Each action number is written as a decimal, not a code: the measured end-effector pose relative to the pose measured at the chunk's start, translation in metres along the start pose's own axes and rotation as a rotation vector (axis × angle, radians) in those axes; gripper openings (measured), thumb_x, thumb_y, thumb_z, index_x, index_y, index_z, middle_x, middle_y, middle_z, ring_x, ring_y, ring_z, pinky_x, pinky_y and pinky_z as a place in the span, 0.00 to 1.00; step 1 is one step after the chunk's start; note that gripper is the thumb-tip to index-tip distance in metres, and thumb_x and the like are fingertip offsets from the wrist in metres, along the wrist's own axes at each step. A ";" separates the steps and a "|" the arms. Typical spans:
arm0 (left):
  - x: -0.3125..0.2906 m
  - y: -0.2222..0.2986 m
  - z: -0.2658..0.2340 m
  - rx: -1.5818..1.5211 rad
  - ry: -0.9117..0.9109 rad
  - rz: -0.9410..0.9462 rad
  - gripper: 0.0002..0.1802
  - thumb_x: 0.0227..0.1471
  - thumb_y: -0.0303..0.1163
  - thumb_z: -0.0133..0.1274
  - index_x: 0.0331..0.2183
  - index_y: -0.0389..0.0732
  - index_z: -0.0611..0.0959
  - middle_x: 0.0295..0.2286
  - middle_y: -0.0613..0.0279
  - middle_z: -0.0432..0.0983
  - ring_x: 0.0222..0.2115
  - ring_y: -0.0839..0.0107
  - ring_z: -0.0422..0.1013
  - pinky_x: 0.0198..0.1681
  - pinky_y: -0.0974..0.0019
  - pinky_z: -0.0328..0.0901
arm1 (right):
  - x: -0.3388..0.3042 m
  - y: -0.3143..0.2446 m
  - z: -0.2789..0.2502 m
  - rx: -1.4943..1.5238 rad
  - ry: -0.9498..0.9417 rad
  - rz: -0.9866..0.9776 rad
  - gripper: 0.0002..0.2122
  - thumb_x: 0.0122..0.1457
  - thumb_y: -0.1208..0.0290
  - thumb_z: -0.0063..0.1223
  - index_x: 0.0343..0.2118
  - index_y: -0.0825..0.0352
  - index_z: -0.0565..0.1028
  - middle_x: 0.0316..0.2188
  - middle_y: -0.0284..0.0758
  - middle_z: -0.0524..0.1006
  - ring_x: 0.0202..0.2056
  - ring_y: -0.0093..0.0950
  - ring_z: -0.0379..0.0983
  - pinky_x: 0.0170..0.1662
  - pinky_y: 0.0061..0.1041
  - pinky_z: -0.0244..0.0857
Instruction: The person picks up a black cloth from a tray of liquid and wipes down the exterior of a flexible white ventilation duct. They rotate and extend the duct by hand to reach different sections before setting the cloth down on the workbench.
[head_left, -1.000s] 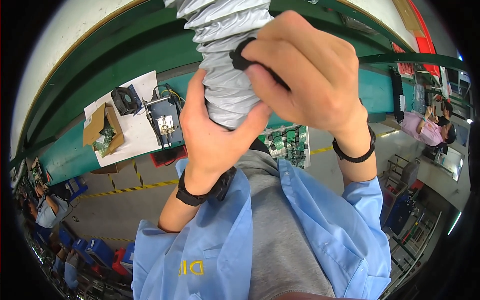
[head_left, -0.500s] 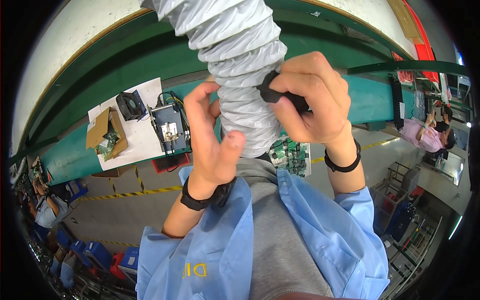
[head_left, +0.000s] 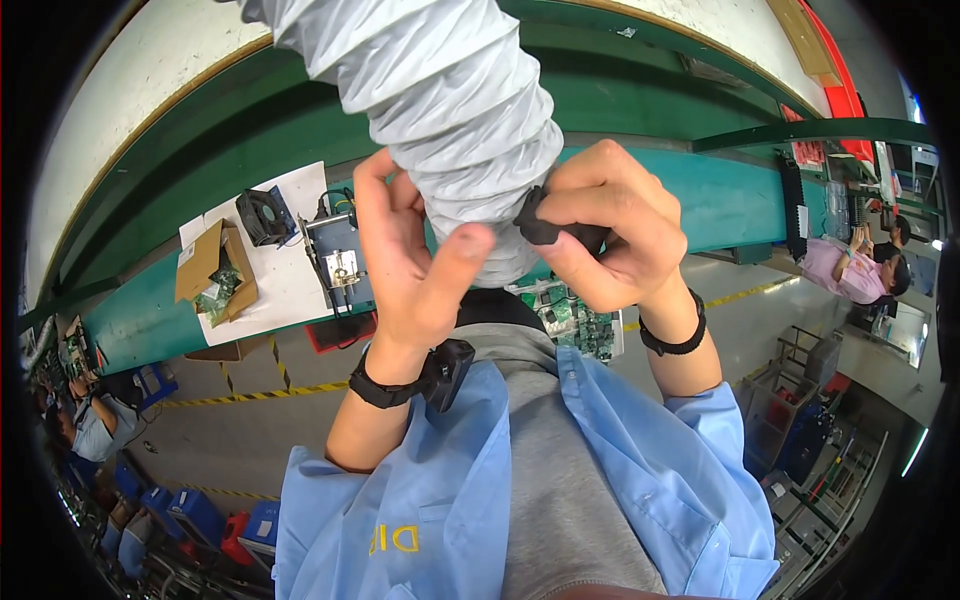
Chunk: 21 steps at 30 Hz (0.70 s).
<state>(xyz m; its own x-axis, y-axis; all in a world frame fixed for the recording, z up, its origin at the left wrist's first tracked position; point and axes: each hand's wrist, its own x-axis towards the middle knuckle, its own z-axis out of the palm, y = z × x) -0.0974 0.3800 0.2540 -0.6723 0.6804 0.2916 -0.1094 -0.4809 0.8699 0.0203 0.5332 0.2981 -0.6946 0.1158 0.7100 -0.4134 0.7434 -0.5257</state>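
Observation:
A wide, light grey ribbed flexible duct hose (head_left: 455, 105) comes down from the top of the view to in front of my chest. My left hand (head_left: 408, 265) is curled at its left side, fingers partly behind it and thumb in front. My right hand (head_left: 625, 235) pinches a soft, crumpled black strip (head_left: 543, 222) against the hose's right side. A black band (head_left: 500, 308) shows under the hose's lower end; whether it joins the strip is hidden.
On the green bench (head_left: 140, 325), left, are a soldering stand (head_left: 338, 262), a black fan (head_left: 264, 216) and an open cardboard box (head_left: 222, 270). Green circuit boards (head_left: 572, 318) lie below my right hand. Co-workers sit at far left and right.
The lower part of the hose has shifted down and bunched, uncovering the black band beneath. My right hand has come lower with the black strip; the left hand has moved slightly left.

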 end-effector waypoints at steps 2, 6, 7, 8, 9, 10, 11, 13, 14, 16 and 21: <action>0.002 0.001 0.001 0.032 0.017 0.003 0.39 0.56 0.35 0.63 0.60 0.30 0.61 0.53 0.48 0.71 0.52 0.67 0.68 0.58 0.63 0.60 | 0.001 -0.001 -0.002 -0.016 0.056 -0.017 0.10 0.46 0.82 0.64 0.34 0.72 0.79 0.29 0.40 0.76 0.26 0.30 0.71 0.27 0.25 0.64; 0.004 0.008 0.005 0.077 0.042 -0.037 0.41 0.54 0.35 0.64 0.61 0.29 0.62 0.54 0.49 0.70 0.54 0.66 0.68 0.60 0.62 0.59 | 0.012 -0.004 -0.008 -0.109 0.148 -0.086 0.13 0.41 0.84 0.65 0.34 0.72 0.81 0.29 0.39 0.75 0.26 0.28 0.71 0.25 0.24 0.62; 0.003 0.010 0.006 0.060 0.035 -0.081 0.40 0.54 0.34 0.64 0.61 0.29 0.63 0.55 0.49 0.70 0.54 0.66 0.68 0.60 0.62 0.59 | 0.018 -0.005 -0.009 -0.168 0.127 -0.125 0.14 0.40 0.85 0.65 0.34 0.72 0.82 0.29 0.39 0.75 0.25 0.28 0.70 0.24 0.23 0.62; 0.002 0.011 0.006 0.043 0.028 -0.126 0.40 0.54 0.34 0.64 0.61 0.29 0.64 0.55 0.50 0.70 0.55 0.66 0.68 0.61 0.62 0.59 | 0.022 -0.006 -0.010 -0.228 0.107 -0.162 0.15 0.38 0.85 0.66 0.34 0.72 0.83 0.30 0.39 0.75 0.25 0.27 0.70 0.24 0.23 0.61; 0.003 0.013 0.007 0.043 0.020 -0.124 0.40 0.54 0.34 0.64 0.61 0.29 0.64 0.55 0.50 0.70 0.55 0.66 0.68 0.61 0.62 0.59 | 0.027 -0.007 -0.011 -0.235 0.112 -0.162 0.15 0.38 0.85 0.66 0.34 0.72 0.83 0.30 0.39 0.75 0.25 0.27 0.70 0.24 0.23 0.61; 0.003 0.013 0.008 0.026 0.025 -0.112 0.40 0.54 0.34 0.64 0.61 0.29 0.64 0.55 0.50 0.70 0.54 0.67 0.68 0.61 0.62 0.59 | 0.033 -0.007 -0.012 -0.249 0.121 -0.167 0.15 0.37 0.85 0.66 0.33 0.72 0.84 0.30 0.39 0.75 0.25 0.26 0.70 0.23 0.22 0.61; 0.003 0.014 0.008 0.009 0.030 -0.099 0.39 0.54 0.34 0.64 0.61 0.29 0.65 0.55 0.50 0.71 0.54 0.67 0.69 0.60 0.63 0.60 | 0.037 -0.006 -0.012 -0.263 0.128 -0.171 0.16 0.36 0.85 0.67 0.33 0.71 0.84 0.30 0.38 0.75 0.24 0.25 0.69 0.23 0.22 0.60; 0.003 0.015 0.008 -0.010 0.030 -0.086 0.39 0.54 0.34 0.64 0.60 0.28 0.66 0.54 0.50 0.71 0.54 0.67 0.69 0.60 0.63 0.60 | 0.040 -0.005 -0.013 -0.283 0.139 -0.175 0.16 0.35 0.85 0.67 0.33 0.71 0.85 0.31 0.38 0.75 0.24 0.24 0.69 0.22 0.21 0.60; 0.002 0.015 0.007 -0.004 0.025 -0.104 0.39 0.54 0.34 0.64 0.60 0.29 0.66 0.53 0.51 0.72 0.53 0.67 0.70 0.59 0.63 0.61 | 0.040 -0.004 -0.014 -0.281 0.134 -0.180 0.16 0.35 0.84 0.67 0.33 0.71 0.85 0.30 0.38 0.75 0.24 0.24 0.70 0.22 0.21 0.60; 0.001 0.016 0.006 0.008 0.017 -0.143 0.38 0.53 0.34 0.64 0.59 0.29 0.68 0.51 0.52 0.74 0.51 0.68 0.71 0.58 0.63 0.62 | 0.039 -0.003 -0.015 -0.275 0.123 -0.188 0.16 0.35 0.84 0.67 0.33 0.71 0.84 0.30 0.38 0.75 0.24 0.24 0.70 0.22 0.21 0.61; 0.002 0.020 0.007 0.205 0.015 -0.189 0.38 0.50 0.35 0.65 0.58 0.29 0.70 0.49 0.54 0.76 0.49 0.69 0.72 0.56 0.63 0.64 | 0.047 -0.003 -0.010 -0.228 0.091 -0.253 0.15 0.35 0.84 0.66 0.32 0.71 0.84 0.29 0.38 0.76 0.24 0.25 0.71 0.22 0.21 0.61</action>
<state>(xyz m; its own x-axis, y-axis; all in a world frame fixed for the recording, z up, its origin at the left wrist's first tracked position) -0.0961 0.3756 0.2749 -0.6651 0.7383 0.1121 -0.0846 -0.2237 0.9710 -0.0055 0.5429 0.3382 -0.5269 -0.0405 0.8489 -0.4163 0.8831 -0.2163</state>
